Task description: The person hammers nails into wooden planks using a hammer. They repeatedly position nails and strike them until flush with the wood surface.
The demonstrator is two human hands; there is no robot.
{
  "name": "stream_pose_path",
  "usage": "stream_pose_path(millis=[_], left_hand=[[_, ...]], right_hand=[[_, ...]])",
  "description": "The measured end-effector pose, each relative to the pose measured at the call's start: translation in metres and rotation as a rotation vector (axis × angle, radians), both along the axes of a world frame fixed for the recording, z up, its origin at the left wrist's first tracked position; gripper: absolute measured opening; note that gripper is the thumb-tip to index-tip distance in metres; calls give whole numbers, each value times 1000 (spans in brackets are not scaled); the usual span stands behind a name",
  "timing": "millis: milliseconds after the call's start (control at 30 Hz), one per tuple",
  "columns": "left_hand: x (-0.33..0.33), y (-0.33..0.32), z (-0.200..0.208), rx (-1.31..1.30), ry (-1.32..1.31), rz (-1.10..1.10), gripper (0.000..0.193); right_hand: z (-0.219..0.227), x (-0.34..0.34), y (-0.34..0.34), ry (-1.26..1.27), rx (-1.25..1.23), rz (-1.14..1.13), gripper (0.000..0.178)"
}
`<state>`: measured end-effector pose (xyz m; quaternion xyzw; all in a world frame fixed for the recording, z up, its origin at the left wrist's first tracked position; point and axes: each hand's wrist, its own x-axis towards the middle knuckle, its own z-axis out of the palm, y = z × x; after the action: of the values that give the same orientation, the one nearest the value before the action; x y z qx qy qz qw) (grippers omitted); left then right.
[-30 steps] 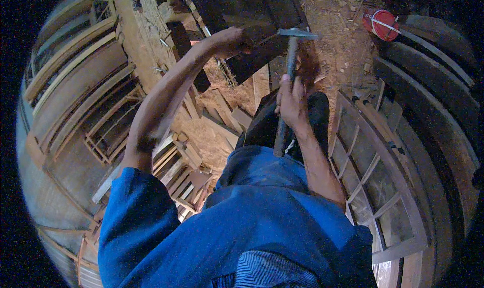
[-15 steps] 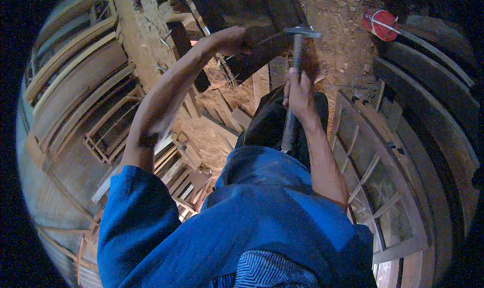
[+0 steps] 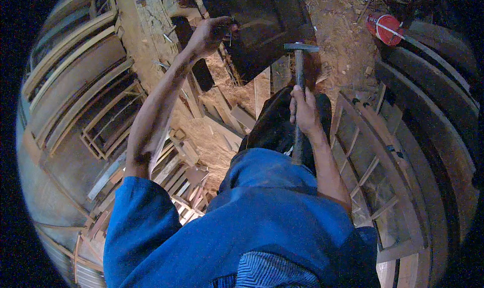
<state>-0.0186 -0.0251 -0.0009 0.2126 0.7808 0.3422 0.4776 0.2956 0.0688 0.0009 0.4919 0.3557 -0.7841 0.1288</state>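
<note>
As the left grip (image 3: 212,35), pinching a nail-like piece (image 3: 231,39), is moving away from the hammer (image 3: 300,66), the right grip (image 3: 306,111) is tightly encircling its handle, nothing being struck.

No words or numbers can be read for you here. The only place where you can see something like printing is the red rounded object (image 3: 381,32), which lies to the right of the hammer (image 3: 299,71) and a little farther from you than its head. On the left part of this red surface there are small pale marks (image 3: 373,20), similar to letters, near a pale stripe (image 3: 389,30). They are too small and blurred for you to read.
</note>
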Motion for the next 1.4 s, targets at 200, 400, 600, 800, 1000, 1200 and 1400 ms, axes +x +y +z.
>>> stream_pose_path(millis=[200, 400, 600, 800, 1000, 1200, 1400], left_hand=[[2, 11, 16, -112, 348, -537, 22], [1, 19, 20, -65, 408, -643, 20], [-1, 16, 16, 8, 443, -643, 25], [-2, 18, 20, -86, 311, -602, 25], [1, 22, 26, -167, 313, -612, 25], [0, 26, 34, -114, 284, -731, 23], [0, 26, 35, -167, 298, -782, 21]], right_hand=[[7, -3, 5, -19, 18, 17, 36], [23, -11, 11, 17, 43, 37, 34], [39, -20, 16, 71, 72, 26, 33], [53, -25, 19, 42, 86, 66, 34], [65, -28, 24, 76, 151, 127, 37], [47, -33, 3, 68, 465, 178, 39], [38, -45, -18, 188, 690, 172, 42]])
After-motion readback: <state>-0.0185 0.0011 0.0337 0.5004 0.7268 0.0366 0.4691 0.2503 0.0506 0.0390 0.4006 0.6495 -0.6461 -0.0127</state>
